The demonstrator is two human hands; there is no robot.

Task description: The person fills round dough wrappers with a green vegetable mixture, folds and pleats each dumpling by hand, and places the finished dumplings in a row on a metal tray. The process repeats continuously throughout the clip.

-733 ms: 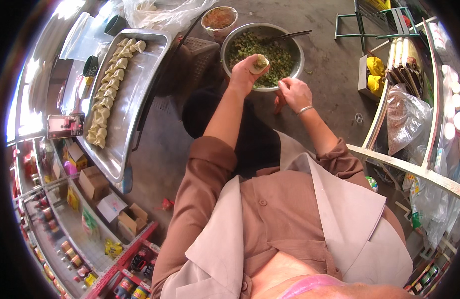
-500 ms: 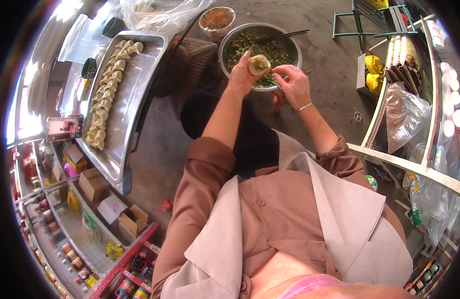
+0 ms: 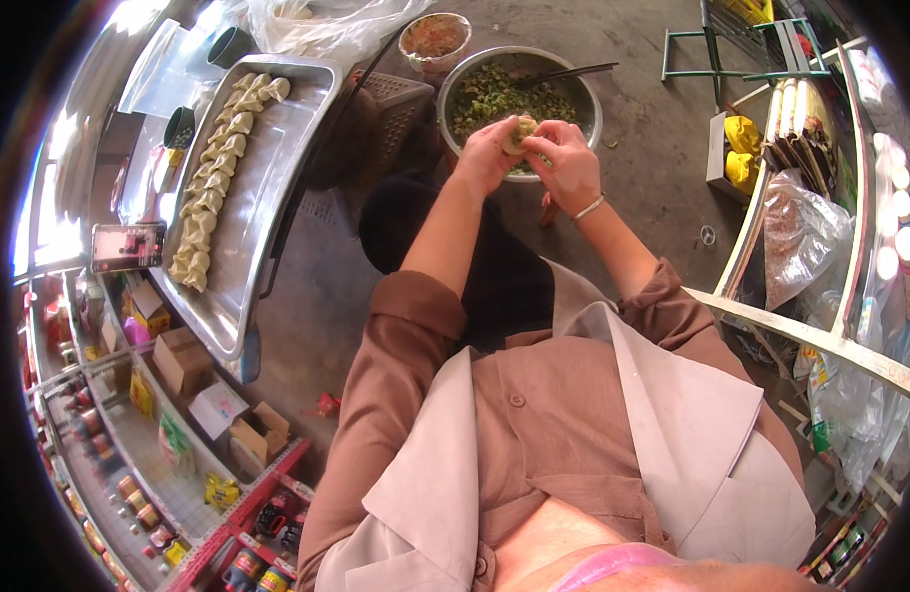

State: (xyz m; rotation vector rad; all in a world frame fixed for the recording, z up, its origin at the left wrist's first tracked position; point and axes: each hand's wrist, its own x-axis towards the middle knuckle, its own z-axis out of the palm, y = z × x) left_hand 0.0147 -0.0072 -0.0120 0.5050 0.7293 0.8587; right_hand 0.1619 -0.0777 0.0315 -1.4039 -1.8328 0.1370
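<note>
A filled dumpling (image 3: pixel 520 135) is pinched between my two hands, its wrapper partly hidden by the fingers. My left hand (image 3: pixel 486 156) cups it from the left, and the fingers of my right hand (image 3: pixel 567 166) grip its right edge. Just beneath them is a wide metal bowl (image 3: pixel 595 120) of chopped green filling (image 3: pixel 494 99), with dark chopsticks (image 3: pixel 573 72) leaning over its far right rim. On the left, a long steel tray (image 3: pixel 267 187) bears a row of folded dumplings (image 3: pixel 214 178).
Beyond the metal bowl's left side stands a tub of reddish filling (image 3: pixel 435 41). A phone (image 3: pixel 127 247) is propped at the tray's left edge. Shelves of goods (image 3: pixel 169 444) fill the lower left. A white-edged rack (image 3: pixel 810 340) and a folding stool (image 3: pixel 741 49) are on the right.
My right hand has moved left to meet my left hand. The open, filled wrapper is now being gripped by both hands, and its edges are drawn up around the filling.
</note>
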